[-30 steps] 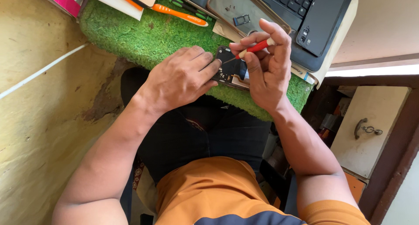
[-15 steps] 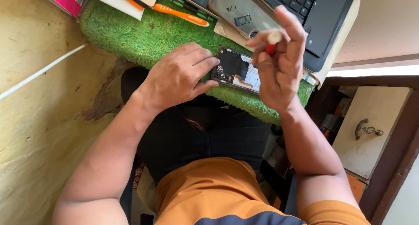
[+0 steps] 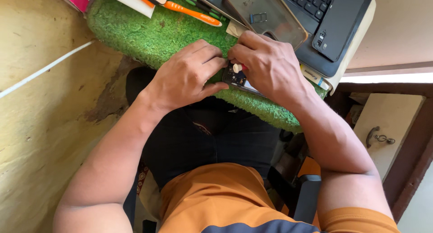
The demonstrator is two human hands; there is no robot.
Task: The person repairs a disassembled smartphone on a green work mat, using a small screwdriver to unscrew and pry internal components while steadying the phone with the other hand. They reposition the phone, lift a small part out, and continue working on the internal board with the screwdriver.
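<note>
I see my left hand (image 3: 187, 77) pinning the opened phone (image 3: 234, 76) on the green mat (image 3: 149, 32) at the bench edge, fingers closed on it. My right hand (image 3: 270, 63) grips a red-handled screwdriver (image 3: 239, 67) down on the board. If the tip slips, I judge it could gouge the board; a loosened screw could vanish into the mat's pile.

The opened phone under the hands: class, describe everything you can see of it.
The opened phone lies flat on the green turf-like mat, near its front edge. Only a dark, circuit-covered end and a pale strip show; the rest is hidden. The left hand steadies it, and the right hand holds a red-and-white tool down onto it.
</note>
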